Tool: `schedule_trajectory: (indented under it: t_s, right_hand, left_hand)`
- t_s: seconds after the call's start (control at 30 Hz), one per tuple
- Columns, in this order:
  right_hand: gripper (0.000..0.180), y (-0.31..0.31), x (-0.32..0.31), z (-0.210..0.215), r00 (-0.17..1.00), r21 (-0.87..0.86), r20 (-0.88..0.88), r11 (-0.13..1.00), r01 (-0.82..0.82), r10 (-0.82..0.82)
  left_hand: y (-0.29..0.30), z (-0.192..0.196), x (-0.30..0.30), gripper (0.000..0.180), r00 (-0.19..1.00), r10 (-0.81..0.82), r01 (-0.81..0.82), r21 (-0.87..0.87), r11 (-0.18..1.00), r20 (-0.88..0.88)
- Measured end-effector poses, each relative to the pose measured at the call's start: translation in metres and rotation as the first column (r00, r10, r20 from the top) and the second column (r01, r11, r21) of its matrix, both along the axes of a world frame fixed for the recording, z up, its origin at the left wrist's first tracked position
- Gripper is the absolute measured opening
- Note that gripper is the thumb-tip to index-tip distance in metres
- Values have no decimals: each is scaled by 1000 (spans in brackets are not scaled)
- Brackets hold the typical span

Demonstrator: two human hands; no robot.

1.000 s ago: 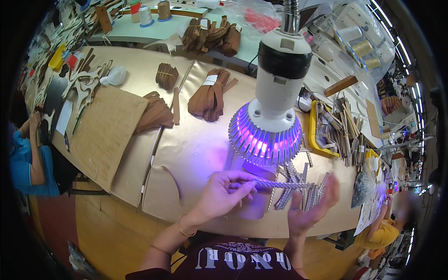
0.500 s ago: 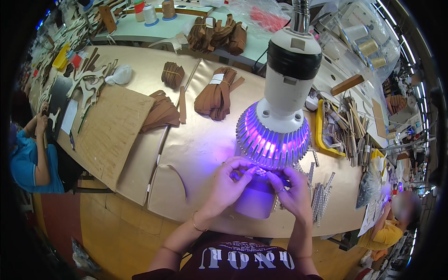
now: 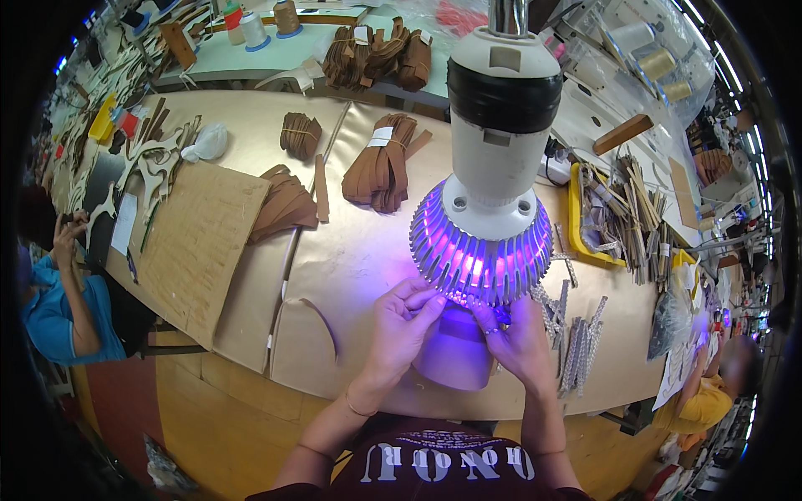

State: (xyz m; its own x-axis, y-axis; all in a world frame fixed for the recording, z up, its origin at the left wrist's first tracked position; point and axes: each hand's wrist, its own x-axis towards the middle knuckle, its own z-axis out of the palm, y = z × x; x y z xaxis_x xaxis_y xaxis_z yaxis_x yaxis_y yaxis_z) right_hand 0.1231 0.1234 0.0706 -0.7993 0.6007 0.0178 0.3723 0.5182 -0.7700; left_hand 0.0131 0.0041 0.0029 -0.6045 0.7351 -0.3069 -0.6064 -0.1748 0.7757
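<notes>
A white lamp with a black band and a ribbed metal head (image 3: 483, 242) glows purple over the table. Right under its rim, my left hand (image 3: 401, 321) and my right hand (image 3: 518, 338) come close together, thumbs and fingers pinched. Between them runs a small, narrow, light patterned strip (image 3: 458, 299), mostly hidden by fingertips and lamp. A cylinder-shaped block (image 3: 454, 359) stands below my fingers, lit purple. Similar grey-white patterned strips (image 3: 576, 355) lie beside my right hand.
Bundled brown strips (image 3: 380, 171) lie beyond, left of the lamp. A wooden board (image 3: 196, 242) rests at the left. A yellow tray (image 3: 589, 242) and thin sticks (image 3: 639, 225) sit at the right. Two co-workers, in a blue shirt (image 3: 67, 313) and a yellow shirt (image 3: 702, 405), flank the table.
My hands have shifted slightly up under the lamp's rim with the strip, which now shows less. The lamp appears lower and further left in view. The co-worker at left has raised their hands.
</notes>
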Motion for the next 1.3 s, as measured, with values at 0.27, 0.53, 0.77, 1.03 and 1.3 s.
schedule_trajectory:
  t_s: [0.27, 0.53, 0.77, 1.03, 1.3]
  right_hand:
    - [34, -1, 0, -1, 1000, 50, 23, 999, 4, -6]
    - [34, 2, 1, -5, 1000, 2, 2, 1000, 10, -10]
    - [32, 4, 1, -13, 1000, -21, -13, 1000, 14, -14]
    - [38, 7, -1, -16, 1000, 27, -9, 1000, 11, -11]
    - [40, 5, -4, -17, 999, 58, 10, 997, 46, -46]
  left_hand:
    - [-2, 2, -1, 29, 1000, -12, 13, 45, 999, -2]
    - [-3, 2, -3, 31, 999, -34, 30, 87, 996, 37]
    - [-3, 1, -4, 32, 999, -38, 37, 98, 995, 9]
    - [-7, -3, -9, 37, 999, -28, 24, 115, 993, 37]
    - [-6, -7, -13, 35, 996, -35, 22, 155, 988, 84]
